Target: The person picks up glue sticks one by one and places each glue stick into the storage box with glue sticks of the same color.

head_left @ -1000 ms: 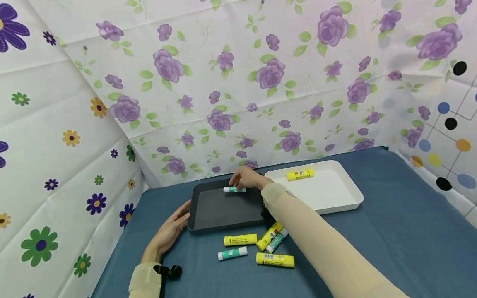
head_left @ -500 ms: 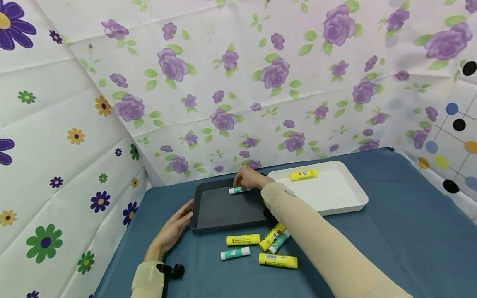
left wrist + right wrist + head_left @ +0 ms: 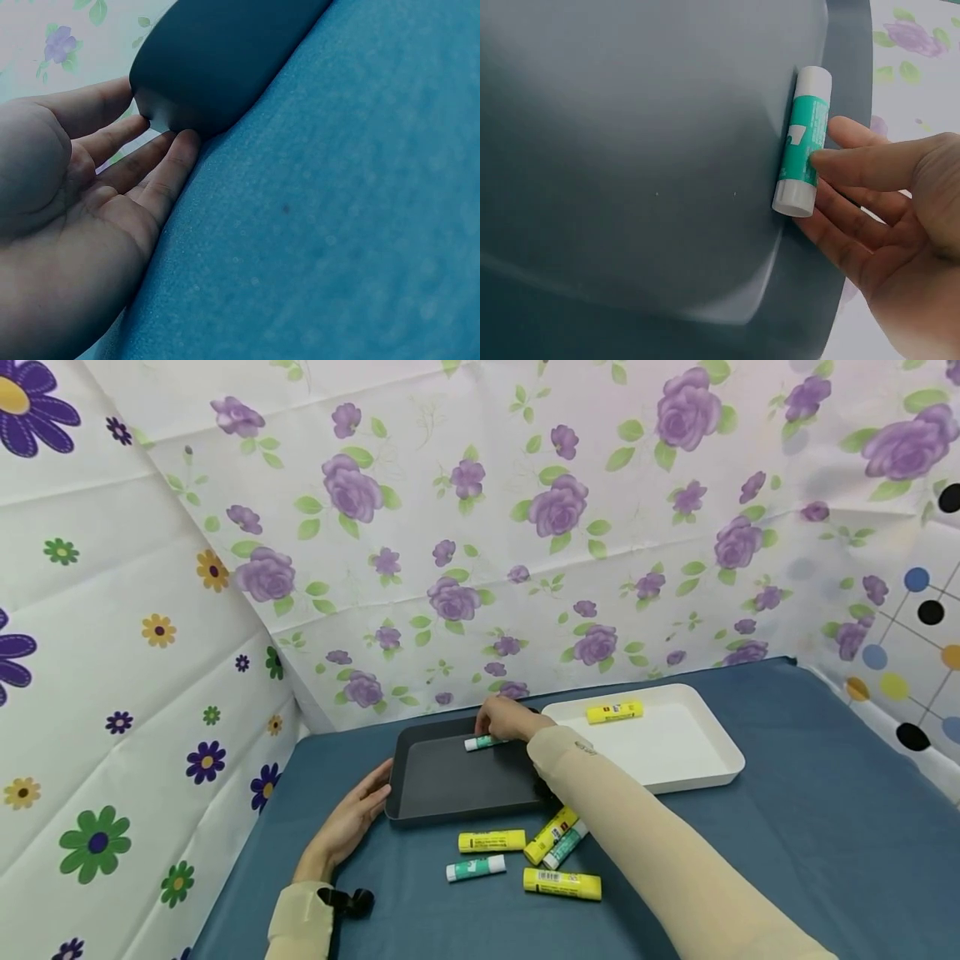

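My right hand (image 3: 504, 718) pinches a green glue stick with white ends (image 3: 806, 139) inside the dark grey tray (image 3: 450, 781). The stick lies along the tray's far wall; the thumb presses its side and the other fingers are partly hidden behind it. At the tray's left side, my left hand (image 3: 348, 822) rests with its fingers stretched out. Their tips touch the tray's outer corner (image 3: 195, 82) in the left wrist view. In front of the tray lie yellow glue sticks (image 3: 491, 841) and green glue sticks (image 3: 476, 868).
To the right, a white tray (image 3: 675, 752) holds one yellow glue stick (image 3: 615, 712). Another yellow stick (image 3: 562, 884) lies nearest the front. Blue cloth (image 3: 795, 827) covers the table, and flowered sheets (image 3: 420, 543) hang behind and to the left.
My right hand and the green glue stick have shifted slightly right along the tray's far wall. The left hand keeps its place; the whole view has drifted a little.
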Demonstrator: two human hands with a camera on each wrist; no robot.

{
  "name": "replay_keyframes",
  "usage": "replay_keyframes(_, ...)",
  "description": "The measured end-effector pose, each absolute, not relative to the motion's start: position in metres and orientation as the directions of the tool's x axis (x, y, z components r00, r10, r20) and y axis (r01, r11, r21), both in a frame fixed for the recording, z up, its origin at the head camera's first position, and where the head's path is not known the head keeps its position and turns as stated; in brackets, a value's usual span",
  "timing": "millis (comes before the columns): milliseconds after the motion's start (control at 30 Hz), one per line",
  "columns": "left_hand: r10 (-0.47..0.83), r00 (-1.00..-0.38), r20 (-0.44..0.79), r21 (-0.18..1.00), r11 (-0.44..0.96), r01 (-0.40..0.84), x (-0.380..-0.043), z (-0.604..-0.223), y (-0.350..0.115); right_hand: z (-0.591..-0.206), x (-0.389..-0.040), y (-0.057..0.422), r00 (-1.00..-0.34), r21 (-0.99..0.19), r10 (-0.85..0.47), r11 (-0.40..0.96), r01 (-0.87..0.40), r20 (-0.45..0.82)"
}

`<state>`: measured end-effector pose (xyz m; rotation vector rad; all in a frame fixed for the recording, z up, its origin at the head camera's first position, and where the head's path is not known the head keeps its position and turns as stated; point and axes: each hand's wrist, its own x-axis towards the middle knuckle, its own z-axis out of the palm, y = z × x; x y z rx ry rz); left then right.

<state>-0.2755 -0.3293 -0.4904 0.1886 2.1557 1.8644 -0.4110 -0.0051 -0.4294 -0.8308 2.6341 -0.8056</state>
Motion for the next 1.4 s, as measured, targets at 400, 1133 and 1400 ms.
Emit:
replay_keyframes(400,0.29,-0.95,-0.119,0.985,0.156,-0.076,-0.278,-0.487,-0.329,-0.425,-0.407,-0.002,-0.784,-0.611,-0.611,0.664,-0.432,-0.11)
replay_keyframes(1133,0.279,-0.952,-0.128,0.984,0.153,-0.087,-0.276,-0.488,-0.329,-0.419,-0.402,-0.001,-0.779,-0.593,-0.614,0.677,-0.437,-0.126)
replay_keyframes(1400,0.281,-0.952,-0.124,0.984,0.157,-0.081,-0.275,-0.489,-0.328,-0.413,-0.399,0.003,-0.769,-0.594,-0.626,0.671,-0.444,-0.131)
